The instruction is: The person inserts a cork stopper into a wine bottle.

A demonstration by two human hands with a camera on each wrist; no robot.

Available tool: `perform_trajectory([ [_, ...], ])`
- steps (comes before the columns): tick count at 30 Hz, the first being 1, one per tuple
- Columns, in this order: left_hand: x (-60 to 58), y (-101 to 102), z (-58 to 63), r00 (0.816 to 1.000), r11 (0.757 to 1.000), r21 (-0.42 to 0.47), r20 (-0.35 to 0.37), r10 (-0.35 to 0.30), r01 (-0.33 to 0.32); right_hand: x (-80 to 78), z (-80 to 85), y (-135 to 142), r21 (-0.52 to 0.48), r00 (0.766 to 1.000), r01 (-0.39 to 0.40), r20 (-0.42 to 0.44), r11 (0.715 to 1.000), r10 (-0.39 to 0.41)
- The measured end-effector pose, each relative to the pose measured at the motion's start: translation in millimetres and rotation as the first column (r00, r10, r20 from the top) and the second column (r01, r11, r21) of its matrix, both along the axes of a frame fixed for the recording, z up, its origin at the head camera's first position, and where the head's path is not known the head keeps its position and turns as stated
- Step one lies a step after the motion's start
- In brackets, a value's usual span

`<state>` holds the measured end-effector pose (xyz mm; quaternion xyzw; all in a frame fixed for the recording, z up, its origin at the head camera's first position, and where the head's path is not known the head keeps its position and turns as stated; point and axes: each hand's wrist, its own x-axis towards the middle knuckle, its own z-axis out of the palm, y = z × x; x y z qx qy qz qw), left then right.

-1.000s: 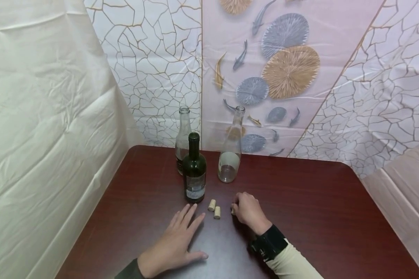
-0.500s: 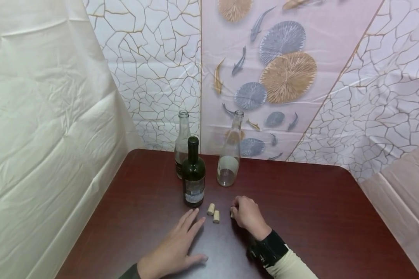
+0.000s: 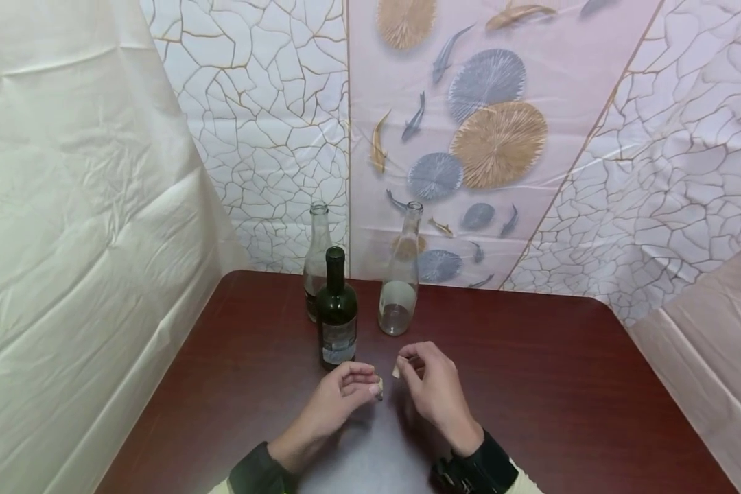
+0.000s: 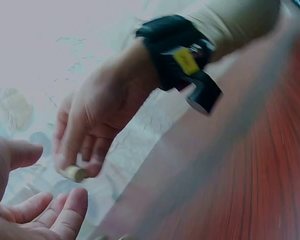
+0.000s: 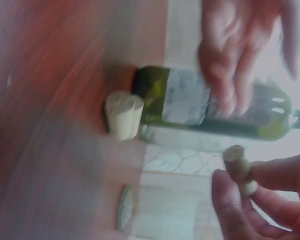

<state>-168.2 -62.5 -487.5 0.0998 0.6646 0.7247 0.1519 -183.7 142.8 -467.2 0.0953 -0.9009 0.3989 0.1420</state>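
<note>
My right hand pinches a cork between thumb and fingers, above the table. My left hand is raised a little to its left, with thumb and fingers apart and bent towards the right hand. Nothing lies between them in the left wrist view, where the right hand's cork shows just beyond the left fingertips. More pale cork stands on the table; in the head view the left fingers partly cover this cork. A dark green wine bottle stands upright just behind the left hand.
Two clear glass bottles stand uncapped at the back: one clear bottle partly behind the green one, another clear bottle to the right with a pale label. The dark red table ends at patterned cloth behind it.
The left hand, earlier spread flat beside the corks, has risen and moved right over them. The right hand has lifted its cork and come a little left, towards the left hand.
</note>
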Motion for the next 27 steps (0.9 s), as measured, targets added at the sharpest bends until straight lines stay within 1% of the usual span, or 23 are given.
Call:
perform_trajectory([
  [2,-2.7,5.0,-1.5,0.993,0.995,0.105,0.116,-0.013,0.001,6.7,2.1,-2.1,-0.068,0.999,-0.017,-0.032,0.998,0.015],
  [4,-4.3,8.9,-3.1,0.98,0.981,0.194,0.196,-0.036,-0.003,12.3,4.5,-4.0,-0.124,0.998,-0.026,-0.064,0.992,0.018],
  [7,-6.2,13.5,-4.9,0.965,0.959,0.283,0.257,-0.057,-0.019,18.2,7.9,-6.7,-0.188,0.994,-0.032,-0.111,0.982,0.011],
  [9,-7.5,15.3,-5.1,0.958,0.944,0.327,0.279,-0.065,-0.031,20.9,9.5,-8.5,-0.222,0.992,-0.037,-0.128,0.974,0.008],
  [12,-8.6,17.0,-3.3,0.954,0.927,0.372,0.289,-0.078,-0.037,24.1,10.4,-11.4,-0.257,0.99,-0.049,-0.142,0.965,0.013],
  [15,-9.1,18.5,-1.1,0.957,0.919,0.392,0.279,-0.085,-0.033,26.7,8.8,-14.3,-0.27,0.986,-0.062,-0.164,0.961,0.017],
  [18,-8.0,19.7,-0.1,0.959,0.919,0.395,0.267,-0.098,-0.016,28.7,5.3,-15.8,-0.276,0.983,-0.066,-0.183,0.959,0.015],
  [22,-5.5,21.3,-0.7,0.961,0.92,0.392,0.251,-0.118,0.011,30.7,2.0,-15.5,-0.285,0.985,-0.059,-0.171,0.957,0.01],
  [27,-4.0,23.8,-2.8,0.966,0.922,0.387,0.232,-0.117,0.018,31.4,1.5,-14.3,-0.287,0.986,-0.061,-0.165,0.956,0.014],
])
